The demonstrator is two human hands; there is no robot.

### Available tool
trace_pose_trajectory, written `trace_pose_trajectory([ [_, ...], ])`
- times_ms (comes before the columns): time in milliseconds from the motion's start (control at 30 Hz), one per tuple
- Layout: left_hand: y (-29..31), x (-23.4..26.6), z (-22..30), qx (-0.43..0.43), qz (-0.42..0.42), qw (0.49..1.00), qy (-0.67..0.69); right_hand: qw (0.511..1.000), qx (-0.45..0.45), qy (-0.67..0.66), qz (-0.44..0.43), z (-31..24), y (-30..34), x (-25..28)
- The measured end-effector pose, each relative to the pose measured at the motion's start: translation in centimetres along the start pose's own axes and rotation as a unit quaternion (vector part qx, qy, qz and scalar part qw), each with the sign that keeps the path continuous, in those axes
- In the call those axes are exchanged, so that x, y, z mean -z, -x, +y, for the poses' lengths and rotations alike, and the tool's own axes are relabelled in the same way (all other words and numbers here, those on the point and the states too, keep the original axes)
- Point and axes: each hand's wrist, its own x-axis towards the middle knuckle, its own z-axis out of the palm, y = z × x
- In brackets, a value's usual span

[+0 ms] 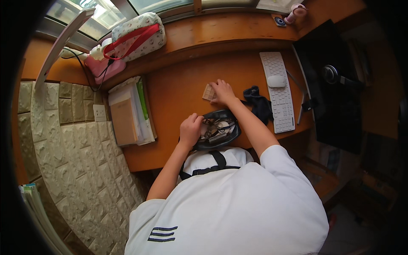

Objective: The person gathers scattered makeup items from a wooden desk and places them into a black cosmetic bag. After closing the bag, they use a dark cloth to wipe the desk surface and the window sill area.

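Beige gridded square sits on the desk, well in from its near edge, right hand curled against it; whether gripping, I cannot tell. Left hand has bent fingers at the filled black case by that edge, hold unclear.

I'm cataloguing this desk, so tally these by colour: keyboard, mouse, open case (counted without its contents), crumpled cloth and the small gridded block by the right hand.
White: 2 (keyboard, mouse)
Black: 2 (open case, crumpled cloth)
Tan: 1 (gridded block, by the right hand)
Total: 5
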Motion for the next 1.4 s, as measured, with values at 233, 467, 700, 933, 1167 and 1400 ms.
trace_pose_trajectory([
  [233,0.2,-0.2,0.7,0.037,0.023,0.998,0.038,0.936,-0.030,-0.284,0.207,-1.0,5.2,1.0],
  [467,0.4,-1.5,0.1,0.154,0.015,0.978,0.140,0.962,-0.015,-0.231,0.147,-4.5,16.8,3.2],
  [700,-0.5,-1.1,0.7,0.036,-0.032,0.996,0.068,0.987,0.005,-0.159,0.037,-5.8,17.2,0.4],
  [933,-0.4,-1.8,0.4,0.045,-0.022,0.998,0.026,0.976,0.035,-0.132,0.167,-6.1,15.4,1.1],
  [1167,0.0,-2.3,0.9,0.056,0.006,0.997,0.057,0.965,-0.093,-0.230,0.080,-5.5,15.0,0.2],
  [1400,-0.3,-1.5,1.0,0.028,-0.017,0.999,0.043,0.922,-0.110,-0.305,0.210,-5.8,13.8,-0.3],
])
